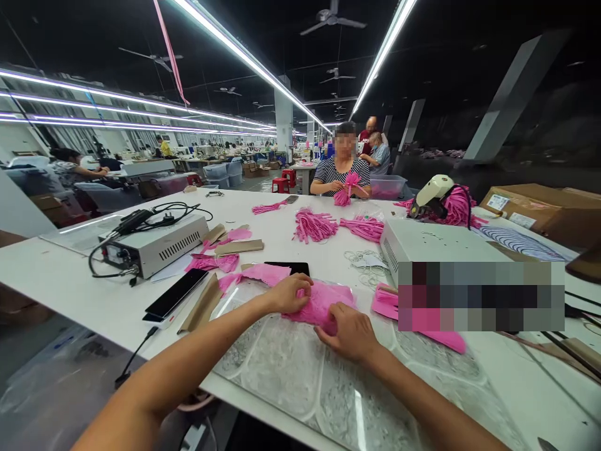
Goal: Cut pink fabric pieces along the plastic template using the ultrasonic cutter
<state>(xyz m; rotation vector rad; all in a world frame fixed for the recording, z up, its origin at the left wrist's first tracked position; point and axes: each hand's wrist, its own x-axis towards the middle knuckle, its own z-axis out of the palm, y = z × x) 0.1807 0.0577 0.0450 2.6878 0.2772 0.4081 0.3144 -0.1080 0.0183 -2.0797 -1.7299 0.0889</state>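
A piece of thin pink fabric [323, 299] lies on a clear mat [282, 363] in front of me. My left hand [295, 293] has its curled fingers closed on the fabric's upper left part. At the lower right edge, my right hand [351, 332] pinches the same fabric between thumb and fingers. Another pink strip [263, 273] trails off to the left of my left hand. Right of my right hand are more folded pink pieces [385, 302], partly covered by a blurred patch. Behind the fabric, a dark phone [287, 268] is partly hidden.
A grey control box [159, 244] with cables stands at left, near a black tablet [176, 294] and cardboard strips [201, 304]. Pink strap bundles [314, 225] lie farther back. A second box [441, 241] is at right. Across the table, a person [342, 172] holds a pink bundle.
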